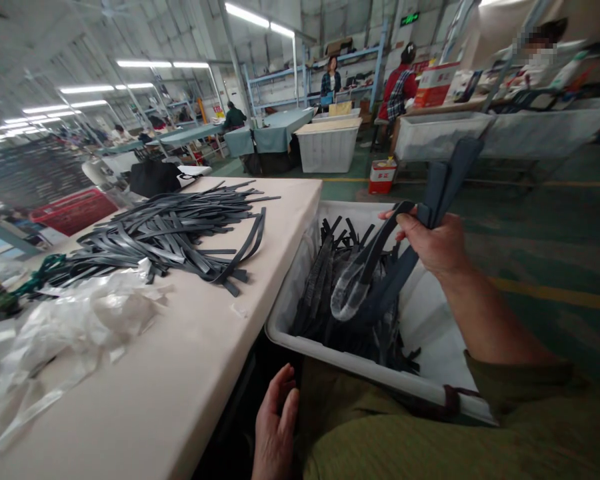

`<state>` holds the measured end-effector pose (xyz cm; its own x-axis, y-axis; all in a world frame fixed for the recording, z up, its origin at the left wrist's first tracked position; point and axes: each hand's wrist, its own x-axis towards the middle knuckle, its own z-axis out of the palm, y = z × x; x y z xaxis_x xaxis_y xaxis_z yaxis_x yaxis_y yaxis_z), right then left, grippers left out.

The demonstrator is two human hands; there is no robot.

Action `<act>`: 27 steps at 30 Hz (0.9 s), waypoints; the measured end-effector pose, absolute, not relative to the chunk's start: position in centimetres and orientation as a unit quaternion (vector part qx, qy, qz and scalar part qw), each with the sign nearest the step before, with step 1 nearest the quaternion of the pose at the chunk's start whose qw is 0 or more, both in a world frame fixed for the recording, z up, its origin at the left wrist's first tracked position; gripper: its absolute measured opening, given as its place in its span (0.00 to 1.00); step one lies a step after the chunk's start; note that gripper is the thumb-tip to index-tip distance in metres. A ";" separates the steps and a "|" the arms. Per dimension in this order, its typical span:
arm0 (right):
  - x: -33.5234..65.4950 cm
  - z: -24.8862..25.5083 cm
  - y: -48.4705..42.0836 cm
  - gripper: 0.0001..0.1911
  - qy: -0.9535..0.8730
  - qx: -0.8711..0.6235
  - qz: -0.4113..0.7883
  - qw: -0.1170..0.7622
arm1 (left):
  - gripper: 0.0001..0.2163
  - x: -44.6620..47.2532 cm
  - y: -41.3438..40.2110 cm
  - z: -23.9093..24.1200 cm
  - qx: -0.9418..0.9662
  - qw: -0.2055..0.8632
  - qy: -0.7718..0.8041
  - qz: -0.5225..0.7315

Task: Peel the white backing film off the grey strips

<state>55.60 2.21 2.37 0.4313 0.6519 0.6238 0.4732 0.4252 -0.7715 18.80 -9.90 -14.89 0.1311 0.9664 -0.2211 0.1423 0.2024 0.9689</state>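
My right hand (pixel 437 247) is closed around several dark grey straps (pixel 457 175), raised over a white plastic bin (pixel 430 310). Their wide ends stick up past my fist. One strap bends into a loop below it, and the bottom of that loop is wrapped in clear film. More dark straps (pixel 320 287) lie heaped inside the bin, some with shiny film on them. My left hand (pixel 276 427) hangs low between the table edge and my lap, fingers loosely bent and apart, holding nothing.
A pale table (pixel 220 360) stands to my left with a pile of dark straps (pixel 180 233) and crumpled clear plastic film (pixel 100 313). Beyond the bin, a red and white can (pixel 383 177) sits on the green floor. Several people work at tables farther back.
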 end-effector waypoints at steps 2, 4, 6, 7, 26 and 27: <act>56.5 1.6 4.3 0.09 -0.529 -0.563 0.053 0.633 | 0.25 17.8 -10.2 -15.9 0.500 0.558 0.550 0.369; 56.9 0.4 6.3 0.11 -0.530 -0.602 0.080 0.592 | 0.26 17.0 -10.4 -16.9 0.491 0.548 0.561 0.379; 57.0 -1.3 7.8 0.13 -0.531 -0.629 0.117 0.556 | 0.26 16.5 -10.7 -17.9 0.477 0.527 0.578 0.401; 56.9 -2.1 8.3 0.15 -0.529 -0.637 0.130 0.546 | 0.26 16.3 -10.8 -18.3 0.469 0.516 0.586 0.412; 44.4 -5.5 0.4 0.42 -0.470 -0.297 0.725 0.405 | 0.25 16.3 -11.3 -18.8 0.500 0.578 0.559 0.321; 43.3 -5.8 0.2 0.43 -0.455 -0.279 0.746 0.397 | 0.25 16.2 -11.3 -18.3 0.503 0.576 0.561 0.316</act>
